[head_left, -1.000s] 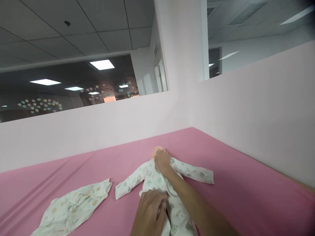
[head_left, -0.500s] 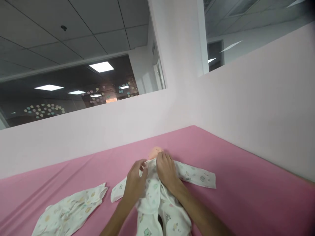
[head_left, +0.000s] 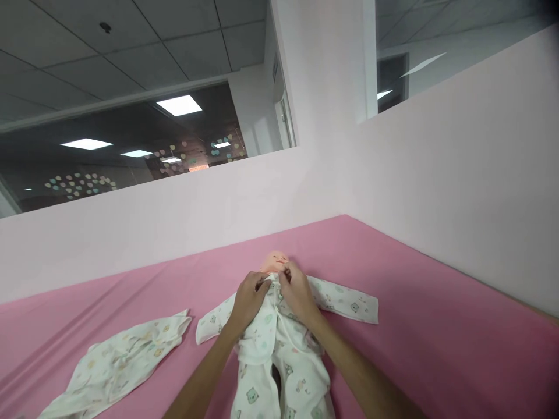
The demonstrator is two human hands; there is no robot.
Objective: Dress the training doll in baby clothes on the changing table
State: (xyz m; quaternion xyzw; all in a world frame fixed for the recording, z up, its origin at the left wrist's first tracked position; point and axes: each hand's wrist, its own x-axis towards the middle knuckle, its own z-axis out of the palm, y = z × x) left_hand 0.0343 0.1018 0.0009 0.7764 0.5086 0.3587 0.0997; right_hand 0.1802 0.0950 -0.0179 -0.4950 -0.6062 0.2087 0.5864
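A baby doll lies on its back on the pink sheet, its head toward the wall. It wears a white baby jacket with small animal prints, sleeves spread to both sides, and white printed pants. My left hand pinches the jacket's left front edge at the neckline. Opposite it, my right hand has its fingers closed on the collar just below the doll's chin. The two front edges meet between my hands; the fingertips partly hide the collar.
Another white printed baby garment lies crumpled on the pink sheet at the left. White walls with windows rise behind and to the right, meeting in a corner.
My right hand has drawn back from over the doll's face to the collar, so more of the face shows. My left hand has closed on the neckline. The view has tilted slightly downward.
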